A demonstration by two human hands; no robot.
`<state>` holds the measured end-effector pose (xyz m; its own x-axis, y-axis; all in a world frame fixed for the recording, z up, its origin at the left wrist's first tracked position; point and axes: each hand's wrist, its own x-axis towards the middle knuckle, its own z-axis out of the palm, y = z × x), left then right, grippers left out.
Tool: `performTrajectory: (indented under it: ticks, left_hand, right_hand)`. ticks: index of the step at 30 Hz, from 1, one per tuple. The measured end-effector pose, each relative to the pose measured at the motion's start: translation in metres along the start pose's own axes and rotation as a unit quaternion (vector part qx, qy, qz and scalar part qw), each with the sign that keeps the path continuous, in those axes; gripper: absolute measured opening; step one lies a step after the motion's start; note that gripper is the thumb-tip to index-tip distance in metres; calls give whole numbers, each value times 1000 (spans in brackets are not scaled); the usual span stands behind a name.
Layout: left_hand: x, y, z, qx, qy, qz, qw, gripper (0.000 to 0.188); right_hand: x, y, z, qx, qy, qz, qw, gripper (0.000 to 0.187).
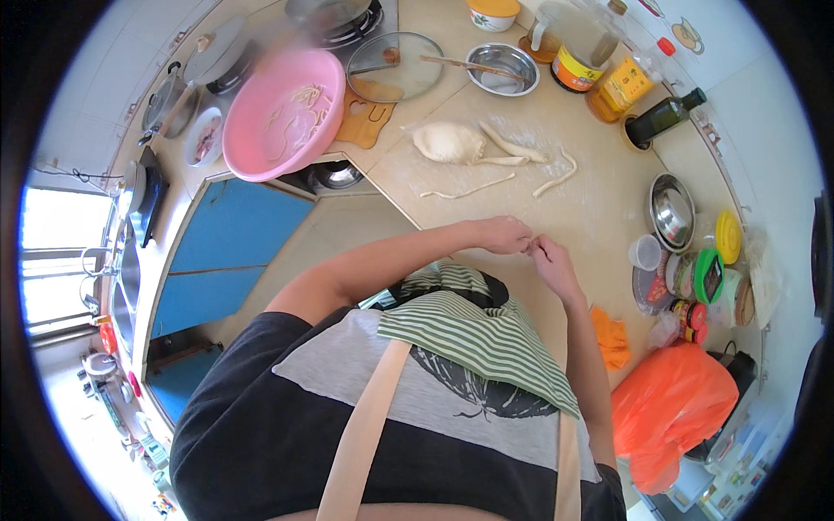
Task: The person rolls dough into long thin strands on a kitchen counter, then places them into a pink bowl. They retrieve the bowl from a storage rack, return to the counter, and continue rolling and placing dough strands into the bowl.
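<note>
My left hand (502, 234) and my right hand (554, 267) meet over the near part of the tan counter (599, 221). The fingers of both are pinched together, fingertips almost touching. Whatever small bit lies between them is too hidden to make out. Just beyond, on a floury patch, rests a pale lump of dough (446, 142) with thick dough strips (497, 139) at its right side. A thin dough strand (469, 187) lies nearer to me, and a bent strip (557, 176) sits to the right.
At the left stands a pink basin (246, 113) holding several dough strands. Behind the dough are a glass lid (408, 61) and a steel bowl (504, 59) with chopsticks across it. Oil bottles (618, 87), jars (691, 323) and an orange bag (673, 404) line the right.
</note>
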<state>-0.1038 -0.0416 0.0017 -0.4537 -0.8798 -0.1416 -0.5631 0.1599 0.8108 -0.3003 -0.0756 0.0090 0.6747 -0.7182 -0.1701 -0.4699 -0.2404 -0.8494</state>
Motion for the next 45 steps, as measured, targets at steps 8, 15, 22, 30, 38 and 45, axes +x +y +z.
performTrajectory:
  ticks: [8, 15, 22, 30, 38, 45]
  left_hand:
    - [-38, 48, -55, -620, 80, -86, 776, 35]
    - [-77, 71, -95, -371, 235, -101, 893, 42]
    - [-132, 70, -156, -282, 220, -135, 924, 40]
    - [-261, 4, -257, -353, 424, -205, 808, 24]
    - [-326, -157, -310, -215, 481, -338, 779, 45]
    - [-351, -281, -310, 41, 448, -446, 774, 43]
  right_hand:
    - [11, -74, -15, 662, 37, 76, 745, 19]
    - [52, -150, 7, 727, 24, 40, 685, 28]
    - [104, -213, 40, 722, -97, -80, 680, 43]
    - [109, -214, 19, 716, -47, -97, 690, 47]
    - [70, -115, 25, 736, 32, -18, 676, 37]
    - [31, -77, 32, 738, 130, 81, 658, 30]
